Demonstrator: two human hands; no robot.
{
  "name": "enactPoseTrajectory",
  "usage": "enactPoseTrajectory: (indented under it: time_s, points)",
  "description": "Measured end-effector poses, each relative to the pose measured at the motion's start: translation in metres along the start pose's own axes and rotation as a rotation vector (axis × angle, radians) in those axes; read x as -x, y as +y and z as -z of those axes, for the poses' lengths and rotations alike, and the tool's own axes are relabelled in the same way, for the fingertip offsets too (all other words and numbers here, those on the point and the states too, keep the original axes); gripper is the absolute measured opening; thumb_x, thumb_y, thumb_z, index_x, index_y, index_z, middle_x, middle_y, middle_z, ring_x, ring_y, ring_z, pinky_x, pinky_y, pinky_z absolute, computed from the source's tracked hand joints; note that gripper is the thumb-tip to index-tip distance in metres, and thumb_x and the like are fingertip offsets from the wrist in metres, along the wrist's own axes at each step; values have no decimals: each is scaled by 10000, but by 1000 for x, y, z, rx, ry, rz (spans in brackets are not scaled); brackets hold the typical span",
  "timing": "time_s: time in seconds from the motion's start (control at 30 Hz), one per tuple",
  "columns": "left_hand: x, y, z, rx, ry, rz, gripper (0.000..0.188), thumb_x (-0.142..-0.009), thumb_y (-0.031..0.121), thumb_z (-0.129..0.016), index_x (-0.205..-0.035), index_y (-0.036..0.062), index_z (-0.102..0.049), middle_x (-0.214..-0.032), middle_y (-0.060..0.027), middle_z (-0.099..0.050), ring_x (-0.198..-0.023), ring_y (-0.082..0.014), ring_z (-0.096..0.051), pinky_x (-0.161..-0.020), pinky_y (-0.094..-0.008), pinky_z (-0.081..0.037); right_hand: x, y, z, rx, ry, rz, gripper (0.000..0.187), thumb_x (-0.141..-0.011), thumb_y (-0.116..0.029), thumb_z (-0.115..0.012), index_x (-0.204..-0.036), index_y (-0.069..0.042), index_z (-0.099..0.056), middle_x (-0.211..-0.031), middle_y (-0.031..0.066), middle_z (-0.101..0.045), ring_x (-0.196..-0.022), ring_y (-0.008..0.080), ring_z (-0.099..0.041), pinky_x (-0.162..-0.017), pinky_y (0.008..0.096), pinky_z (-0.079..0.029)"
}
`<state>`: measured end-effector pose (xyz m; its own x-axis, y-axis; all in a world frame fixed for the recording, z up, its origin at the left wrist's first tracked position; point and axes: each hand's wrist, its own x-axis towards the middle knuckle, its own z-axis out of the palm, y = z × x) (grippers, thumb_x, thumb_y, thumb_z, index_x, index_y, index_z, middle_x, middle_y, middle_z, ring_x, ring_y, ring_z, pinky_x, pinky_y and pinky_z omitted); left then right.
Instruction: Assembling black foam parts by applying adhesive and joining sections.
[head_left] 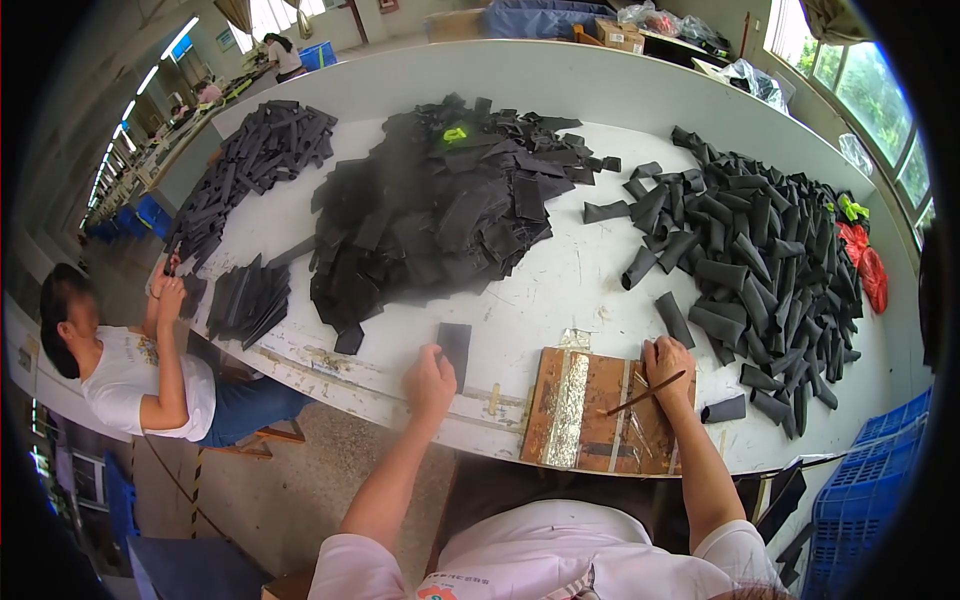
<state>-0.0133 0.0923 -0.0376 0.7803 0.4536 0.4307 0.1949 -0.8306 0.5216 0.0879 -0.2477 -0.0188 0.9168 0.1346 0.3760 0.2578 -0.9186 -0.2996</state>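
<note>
My left hand [430, 382] is closed on the near edge of a flat, dark grey fabric piece [455, 352] at the table's front. In my right hand [668, 366] is a thin brown stick [640, 394], slanting down to the left over a wooden board [610, 430]. Shiny tape strips cross this board, which lies at the table edge in front of me. Ahead of my left hand spreads a large heap of flat dark fabric pieces [430, 215]. Right of my right hand lies a big pile of rolled, tube-shaped dark pieces [745, 250].
A co-worker [145, 365] sits at the left, hands on dark pieces beside a stack of strips [250, 300]. Another dark pile [260, 150] lies farther back. A low white wall [600, 85] rims the table's far side. Blue crates [870, 490] stand at lower right, near a red bag [868, 268].
</note>
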Motion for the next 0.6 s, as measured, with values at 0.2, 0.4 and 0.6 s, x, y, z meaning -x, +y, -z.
enactPoseTrajectory:
  time_s: [0.2, 0.4, 0.6]
  points:
    - [-3, 1, -1, -2, -7, 15, 182, -732, 110, -555, -900, 59, -508, -737, -132, -601, -666, -331, -572, -583, -410, -434, -3, 0, 1, 1, -17, -6, 237, -778, -211, -554, -638, -24, -515, -657, 133, -547, -683, 313, -545, -605, 397, -425]
    - [-2, 2, -1, 2, -8, 30, 189, -728, 109, -558, -902, 58, -507, -754, -132, -604, -671, -329, -574, -590, -411, -439, -2, 0, 2, -11, -7, 3, 260, -790, -226, -536, -641, -14, -509, -658, 141, -542, -687, 322, -541, -612, 403, -420]
    - [0, 3, 1, -5, -43, 50, 198, -731, 113, -554, -913, 54, -507, -759, -136, -605, -673, -330, -575, -594, -409, -442, 0, 3, 0, 12, -27, -9, 245, -790, -214, -530, -649, -15, -508, -663, 142, -544, -701, 327, -540, -613, 406, -421]
